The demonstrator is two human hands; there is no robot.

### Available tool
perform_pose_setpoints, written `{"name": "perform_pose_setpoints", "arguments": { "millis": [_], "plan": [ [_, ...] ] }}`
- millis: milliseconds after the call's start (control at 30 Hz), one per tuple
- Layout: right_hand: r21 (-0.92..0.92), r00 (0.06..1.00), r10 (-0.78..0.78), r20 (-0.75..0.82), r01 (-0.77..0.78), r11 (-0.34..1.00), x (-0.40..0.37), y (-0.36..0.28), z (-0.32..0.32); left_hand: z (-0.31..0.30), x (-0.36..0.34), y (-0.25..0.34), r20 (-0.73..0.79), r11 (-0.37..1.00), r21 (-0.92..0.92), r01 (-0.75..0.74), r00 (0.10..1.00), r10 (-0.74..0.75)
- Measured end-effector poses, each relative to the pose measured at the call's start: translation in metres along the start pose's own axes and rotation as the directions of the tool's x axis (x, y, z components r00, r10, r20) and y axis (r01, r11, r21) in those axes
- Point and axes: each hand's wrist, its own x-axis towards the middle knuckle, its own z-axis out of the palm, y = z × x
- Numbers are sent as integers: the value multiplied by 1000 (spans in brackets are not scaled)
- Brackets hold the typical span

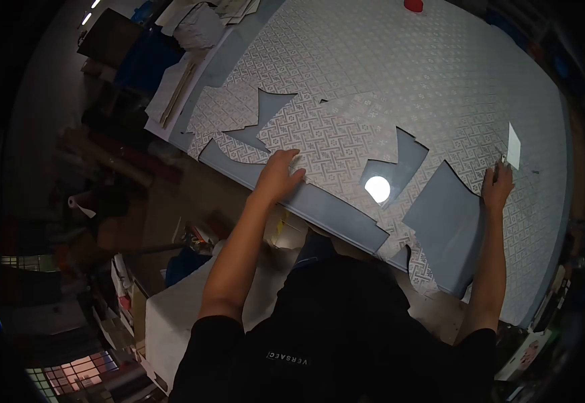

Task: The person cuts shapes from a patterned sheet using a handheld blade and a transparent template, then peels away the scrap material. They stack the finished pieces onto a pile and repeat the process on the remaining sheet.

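Note:
My left hand [281,174] rests at the near edge of a patterned grey-and-white sheet [326,144], its thumb and fingers apart and nothing gripped. Further right, my right hand [498,183] lies on the same material beside a large cut-out gap, with its fingers closed. A small object seems to stick out at its fingertips, too small to name. Just beyond those fingers is a narrow white piece [514,146]. Through the cut-outs shows the smooth blue-grey tabletop [443,225].
A red round object [413,5] sits at the table's far side. Papers and a crumpled white bundle [198,27] are at the upper left. A bright round light spot [377,189] falls on the tabletop. Rolls and boxes crowd the dim floor at left.

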Motion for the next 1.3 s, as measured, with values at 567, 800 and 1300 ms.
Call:
{"name": "perform_pose_setpoints", "arguments": {
  "millis": [567,800,1300],
  "plan": [
    [135,866,213,453,-303,944,-28,-301,28,-71,144,-188,-60,988,56,145,988,-142],
    [146,872,157,463,-250,957,-35,-294,37,-213,110,-295,-522,853,182,489,783,-338],
    [706,852,378,362,-515,486,-50,-285,3,-184,129,-307,-209,901,99,422,894,-396]
  ]
}}
